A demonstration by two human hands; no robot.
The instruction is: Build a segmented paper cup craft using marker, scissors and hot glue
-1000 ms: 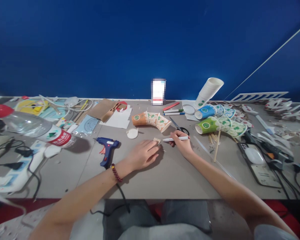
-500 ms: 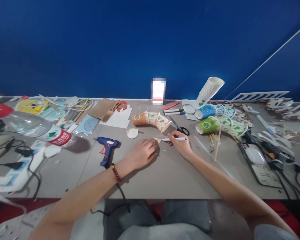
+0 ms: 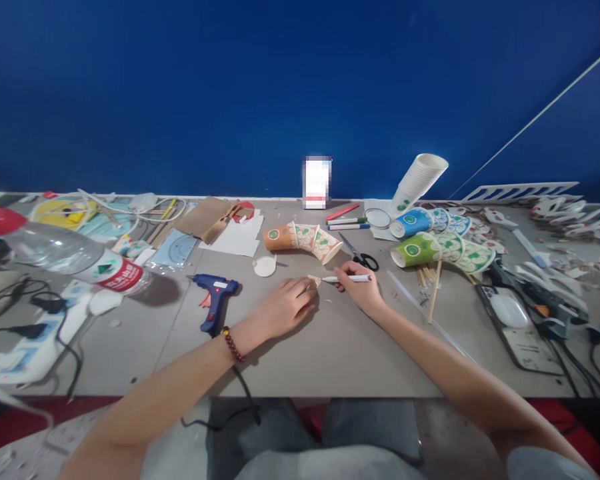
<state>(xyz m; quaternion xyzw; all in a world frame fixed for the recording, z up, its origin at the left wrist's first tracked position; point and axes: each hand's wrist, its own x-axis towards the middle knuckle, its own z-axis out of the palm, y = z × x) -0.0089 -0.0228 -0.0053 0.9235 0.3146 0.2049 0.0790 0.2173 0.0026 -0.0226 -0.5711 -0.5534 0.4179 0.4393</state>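
My right hand grips a white marker pen with a dark red end, its tip pointing left. That tip meets a small patterned paper piece, which looks cut from a paper cup. My left hand holds the piece against the table with bent fingers that hide most of it. Beyond my hands lies an orange-and-white shape of joined paper cups. A white paper disc rests left of it, and black-handled scissors lie to its right.
A blue glue gun lies beside my left forearm. Far left, a water bottle leans over a power strip. Green joined cups, a blue cup shape, a cup stack and a phone occupy the right.
Almost nothing differs. The marker pen and my right hand have shifted very slightly left; my left hand stays on the paper piece.
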